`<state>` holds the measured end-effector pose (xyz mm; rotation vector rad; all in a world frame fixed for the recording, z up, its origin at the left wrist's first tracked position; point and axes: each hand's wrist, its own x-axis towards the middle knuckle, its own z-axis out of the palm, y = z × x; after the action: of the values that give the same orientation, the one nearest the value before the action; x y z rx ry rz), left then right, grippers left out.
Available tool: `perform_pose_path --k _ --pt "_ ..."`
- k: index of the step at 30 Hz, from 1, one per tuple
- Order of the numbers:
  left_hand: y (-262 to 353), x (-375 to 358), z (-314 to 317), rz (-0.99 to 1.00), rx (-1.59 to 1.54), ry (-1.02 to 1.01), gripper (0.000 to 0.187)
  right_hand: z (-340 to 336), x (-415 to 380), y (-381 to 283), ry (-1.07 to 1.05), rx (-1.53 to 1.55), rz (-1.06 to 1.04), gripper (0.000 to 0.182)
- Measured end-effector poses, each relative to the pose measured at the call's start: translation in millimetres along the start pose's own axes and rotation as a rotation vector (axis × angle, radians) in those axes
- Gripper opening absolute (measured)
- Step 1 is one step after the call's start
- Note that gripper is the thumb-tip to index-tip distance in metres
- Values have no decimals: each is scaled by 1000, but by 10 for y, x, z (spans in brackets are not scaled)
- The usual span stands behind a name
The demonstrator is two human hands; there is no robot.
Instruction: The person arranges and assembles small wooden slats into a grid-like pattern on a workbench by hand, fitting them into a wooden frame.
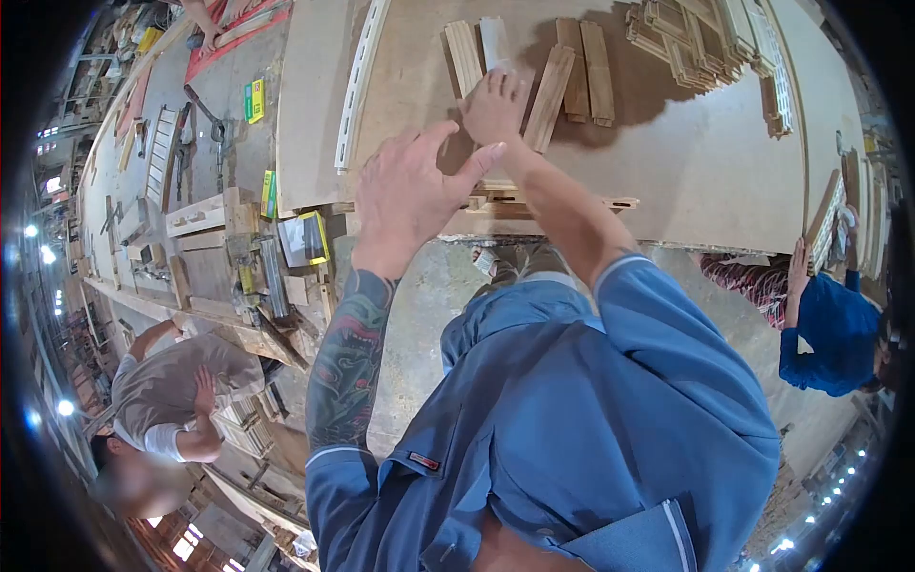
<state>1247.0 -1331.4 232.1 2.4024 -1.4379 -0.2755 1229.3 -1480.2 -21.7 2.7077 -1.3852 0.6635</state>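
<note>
My left hand (405, 186) is held over the near edge of the workbench, its thumb and fingers apart with nothing visible between them. Farther forward, my right hand (496, 107) reaches over the bench with its fingers spread, at the near end of a whitish wooden slat (494, 40). Whether the fingertips press on that slat is hard to see. Just left of it lies a pale grooved slat (463, 57). To the right of my hand are a slanted wooden slat (549, 98) and two darker slats (597, 74) side by side. A narrow wooden strip (553, 202) runs along the near edge, below my right forearm.
A stack of wooden slats (691, 38) stands at the back right. A long slotted white strip (360, 91) lies to the left. Tools, including pliers (212, 119), and yellow-green boxes (254, 101) occupy the left bench. Co-workers stand at left (186, 396) and right (834, 329).
</note>
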Motion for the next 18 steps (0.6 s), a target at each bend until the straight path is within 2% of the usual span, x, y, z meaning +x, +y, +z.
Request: perform_pose_path --k 3,4,9,11,13,15,16,18 --pt "20 16 -39 13 -19 2 62 70 37 -231 -116 0 -91 51" --pt "29 19 -52 1 -53 -15 62 36 52 -217 -292 136 -125 47" --pt "18 1 -13 15 -88 32 61 -342 -53 1 -445 255 -81 38" --pt "18 1 -16 -18 -27 -8 63 -596 -57 199 -507 260 -60 34" --pt "-20 -30 35 -10 -27 29 63 -952 -61 490 -616 765 -5 29" --pt "-31 -35 61 -24 -32 74 64 -1256 -276 639 -376 1168 212 29" --pt "-8 -38 36 -34 -33 53 64 -1370 -369 755 -393 1161 204 29" --pt "-21 -21 19 -47 -39 32 64 -1525 -490 965 -689 1264 214 26"
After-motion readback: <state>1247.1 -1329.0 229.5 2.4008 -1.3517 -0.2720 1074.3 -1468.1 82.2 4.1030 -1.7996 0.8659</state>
